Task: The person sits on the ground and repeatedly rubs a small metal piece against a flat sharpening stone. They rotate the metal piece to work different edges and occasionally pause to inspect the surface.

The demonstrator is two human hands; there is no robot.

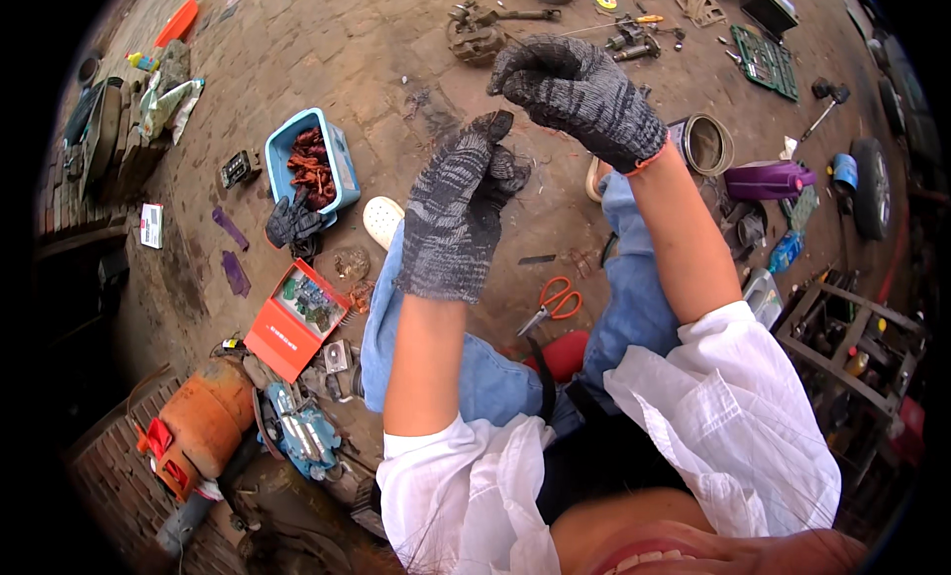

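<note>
Both my hands wear grey-and-black knit work gloves and are raised in front of me over the brick floor. My left hand has its thumb and fingers pinched together, pointing up. Above and to its right, my right hand is curled, with its fingertips turned toward the left. The two hands are close but apart. Anything thin between their fingertips is too fine to make out. Below them, between my knees, lies a pair of scissors with orange handles. A red round seat shows under me.
At left stands a light-blue tub of reddish-brown wire coils, with a dark glove on its rim. A red box of small parts lies nearer. Around me are an orange tank, metal parts, a green socket set and a purple jug.
</note>
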